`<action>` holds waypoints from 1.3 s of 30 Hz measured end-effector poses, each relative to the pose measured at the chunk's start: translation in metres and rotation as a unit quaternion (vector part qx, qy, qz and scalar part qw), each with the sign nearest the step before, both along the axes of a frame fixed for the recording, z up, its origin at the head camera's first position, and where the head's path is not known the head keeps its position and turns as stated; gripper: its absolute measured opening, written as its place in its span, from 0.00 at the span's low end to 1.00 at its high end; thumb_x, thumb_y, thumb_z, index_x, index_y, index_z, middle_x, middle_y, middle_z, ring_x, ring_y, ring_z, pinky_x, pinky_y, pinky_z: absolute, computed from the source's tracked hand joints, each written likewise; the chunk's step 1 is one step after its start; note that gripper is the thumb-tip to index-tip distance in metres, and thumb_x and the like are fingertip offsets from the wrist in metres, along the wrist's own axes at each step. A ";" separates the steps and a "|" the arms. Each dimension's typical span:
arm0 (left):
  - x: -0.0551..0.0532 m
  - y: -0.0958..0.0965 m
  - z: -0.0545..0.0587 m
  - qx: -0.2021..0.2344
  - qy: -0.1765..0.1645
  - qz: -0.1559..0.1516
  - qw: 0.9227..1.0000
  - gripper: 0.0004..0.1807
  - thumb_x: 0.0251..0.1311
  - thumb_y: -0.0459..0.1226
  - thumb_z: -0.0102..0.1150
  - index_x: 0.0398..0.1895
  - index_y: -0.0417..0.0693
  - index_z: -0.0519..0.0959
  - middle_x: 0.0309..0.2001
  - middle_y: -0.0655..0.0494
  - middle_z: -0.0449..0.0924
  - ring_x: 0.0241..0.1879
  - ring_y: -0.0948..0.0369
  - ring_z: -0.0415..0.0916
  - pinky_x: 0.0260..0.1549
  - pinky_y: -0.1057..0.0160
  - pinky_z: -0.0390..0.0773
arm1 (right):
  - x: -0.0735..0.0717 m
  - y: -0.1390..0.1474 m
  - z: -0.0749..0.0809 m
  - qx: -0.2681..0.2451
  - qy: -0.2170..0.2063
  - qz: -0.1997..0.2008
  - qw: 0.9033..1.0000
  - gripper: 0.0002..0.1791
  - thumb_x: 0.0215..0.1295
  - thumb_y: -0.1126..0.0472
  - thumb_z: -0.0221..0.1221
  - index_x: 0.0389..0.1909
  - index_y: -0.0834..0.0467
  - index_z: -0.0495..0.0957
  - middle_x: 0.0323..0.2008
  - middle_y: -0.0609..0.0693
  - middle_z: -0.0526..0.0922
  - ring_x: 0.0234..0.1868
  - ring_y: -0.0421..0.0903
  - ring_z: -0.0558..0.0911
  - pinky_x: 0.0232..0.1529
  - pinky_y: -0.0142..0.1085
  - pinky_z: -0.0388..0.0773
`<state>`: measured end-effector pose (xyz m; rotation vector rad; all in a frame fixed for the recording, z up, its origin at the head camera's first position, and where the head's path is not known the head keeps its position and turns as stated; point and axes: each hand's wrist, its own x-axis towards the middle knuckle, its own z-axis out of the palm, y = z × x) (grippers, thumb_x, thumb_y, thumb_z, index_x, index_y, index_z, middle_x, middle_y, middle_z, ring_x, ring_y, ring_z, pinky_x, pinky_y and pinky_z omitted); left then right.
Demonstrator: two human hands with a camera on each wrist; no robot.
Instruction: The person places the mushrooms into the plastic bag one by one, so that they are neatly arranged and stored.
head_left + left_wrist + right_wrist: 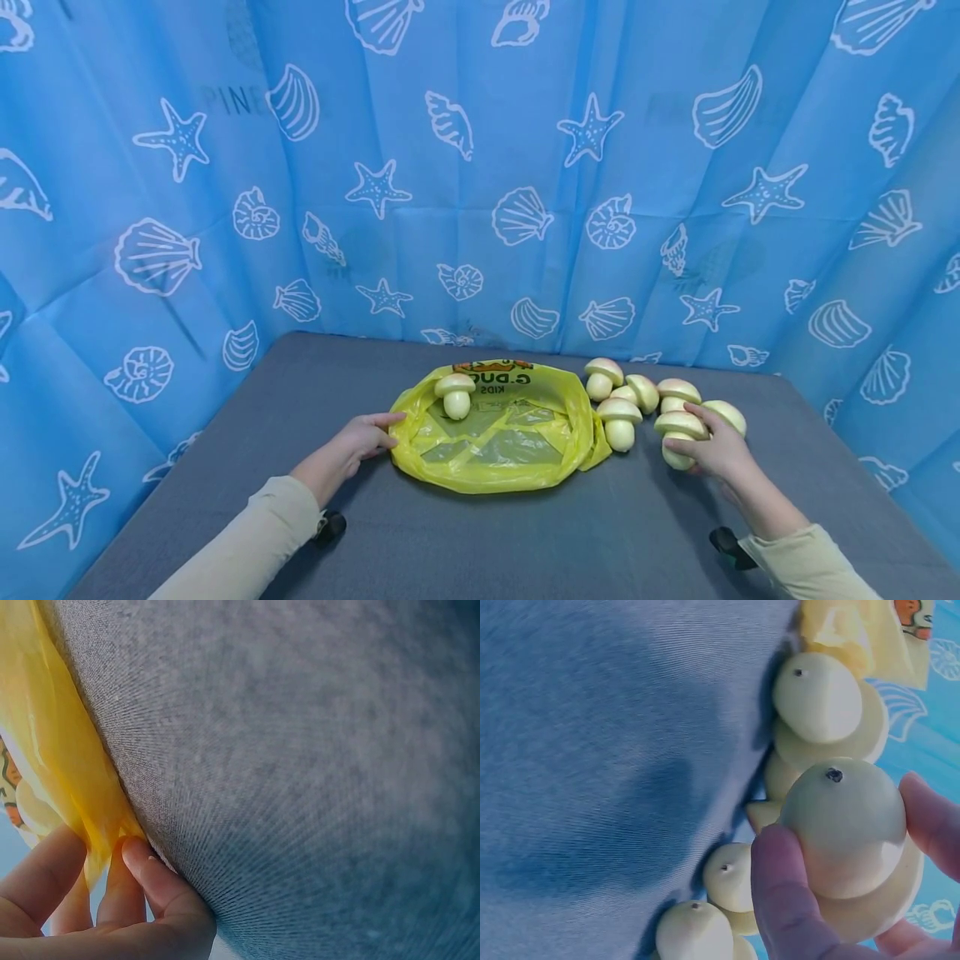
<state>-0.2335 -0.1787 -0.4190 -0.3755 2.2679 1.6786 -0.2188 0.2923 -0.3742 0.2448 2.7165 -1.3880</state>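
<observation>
My left hand (362, 439) pinches the left rim of a yellow plastic bag (480, 479), its mouth spread wide on the table. Inside the bag, toward the back left, one pale mushroom (455, 396) stands upright on its stem. Over at the right, my right hand (717, 446) grips another mushroom (681, 425) between thumb and fingers. In the right wrist view that mushroom (847, 825) shows the rounded end of its stem, with a small dark spot. More mushrooms (619, 421) are grouped between the bag's right side and my right hand.
A grey cloth-covered table (480, 550) lies under everything. Behind it and at both sides hangs a blue curtain (465, 208) with white shells and starfish. One mushroom (726, 414) lies just behind my right hand. Black wrist gear (727, 542) shows below the right sleeve.
</observation>
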 end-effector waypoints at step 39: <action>-0.002 0.001 -0.001 -0.001 -0.009 0.013 1.000 0.28 0.62 0.23 0.53 0.67 0.43 0.71 0.71 0.37 0.56 0.69 0.42 0.55 0.63 0.44 0.62 | 0.007 -0.038 0.035 -0.060 -0.007 0.029 0.998 0.47 0.68 0.56 0.59 0.75 0.67 0.39 0.69 0.75 0.49 0.60 0.66 0.65 0.38 0.39 0.81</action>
